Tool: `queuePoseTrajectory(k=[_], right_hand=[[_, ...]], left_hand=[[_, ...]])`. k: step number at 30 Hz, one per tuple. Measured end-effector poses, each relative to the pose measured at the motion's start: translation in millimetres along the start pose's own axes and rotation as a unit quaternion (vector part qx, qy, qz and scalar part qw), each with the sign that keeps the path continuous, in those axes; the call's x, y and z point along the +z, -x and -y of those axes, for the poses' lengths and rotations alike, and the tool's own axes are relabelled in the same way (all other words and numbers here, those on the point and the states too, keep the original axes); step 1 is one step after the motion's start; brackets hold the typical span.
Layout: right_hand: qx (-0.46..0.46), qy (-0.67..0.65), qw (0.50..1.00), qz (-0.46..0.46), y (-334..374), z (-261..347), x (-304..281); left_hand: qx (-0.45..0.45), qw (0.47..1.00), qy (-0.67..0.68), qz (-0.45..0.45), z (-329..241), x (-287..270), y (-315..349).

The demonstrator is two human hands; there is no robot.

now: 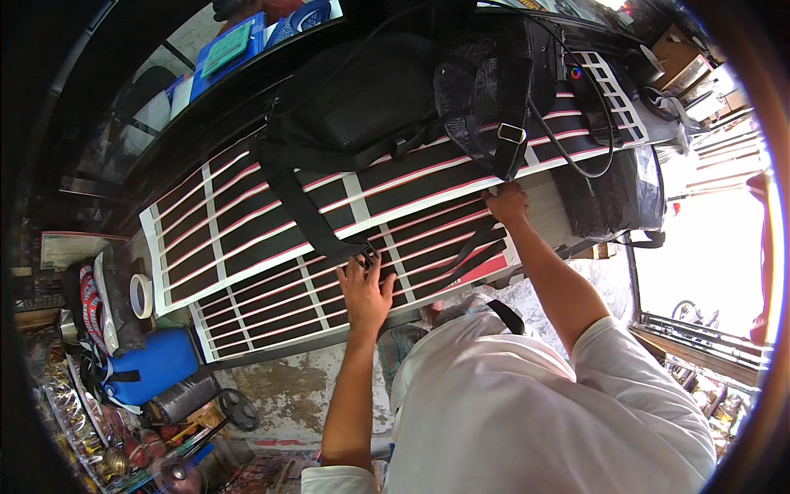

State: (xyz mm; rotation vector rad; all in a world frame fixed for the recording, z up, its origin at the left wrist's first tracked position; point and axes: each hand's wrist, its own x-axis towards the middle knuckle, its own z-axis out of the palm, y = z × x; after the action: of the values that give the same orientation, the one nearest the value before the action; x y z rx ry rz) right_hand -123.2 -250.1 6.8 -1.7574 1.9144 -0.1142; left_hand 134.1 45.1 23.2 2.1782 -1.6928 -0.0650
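A black backpack (354, 103) lies on the far side of the striped sheets, its straps trailing toward me. One wide black strap (304, 210) runs across the sheets and ends in a black plastic buckle (366, 254). My left hand (365, 294) is at that buckle, fingertips touching it, fingers spread and thumb apart. Farther right, my right hand (508, 203) is closed beside the sheet's edge, below a strap with a metal slider (511, 132). A loose black strap (475, 240) trails from its fingers; their inner side is hidden.
Black sheets with white and red stripes (284, 229) cover the worktop. A black wrapped bundle (613, 193) sits at the right. Left are a tape roll (141, 296) and a blue container (155, 365). A thin black cable (550, 136) loops over the backpack's right side.
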Motion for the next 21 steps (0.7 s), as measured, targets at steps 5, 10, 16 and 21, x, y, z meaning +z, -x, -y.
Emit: queuePoseTrajectory(k=[5, 10, 16, 21], right_hand=[[0.042, 0.074, 0.996, -0.005, -5, 11, 1], [0.007, 0.078, 0.997, -0.023, -27, -12, 21], [-0.070, 0.033, 0.996, 0.037, -19, 10, 8], [-0.139, 0.176, 0.974, 0.007, -69, -60, 28]], left_hand=[[-0.038, 0.998, 0.020, 0.049, -5, 11, 17], [-0.056, 0.993, 0.050, 0.095, -5, 9, 17], [-0.091, 0.990, 0.044, 0.095, -2, 6, 27], [-0.069, 0.989, 0.073, 0.106, -9, 15, 15]])
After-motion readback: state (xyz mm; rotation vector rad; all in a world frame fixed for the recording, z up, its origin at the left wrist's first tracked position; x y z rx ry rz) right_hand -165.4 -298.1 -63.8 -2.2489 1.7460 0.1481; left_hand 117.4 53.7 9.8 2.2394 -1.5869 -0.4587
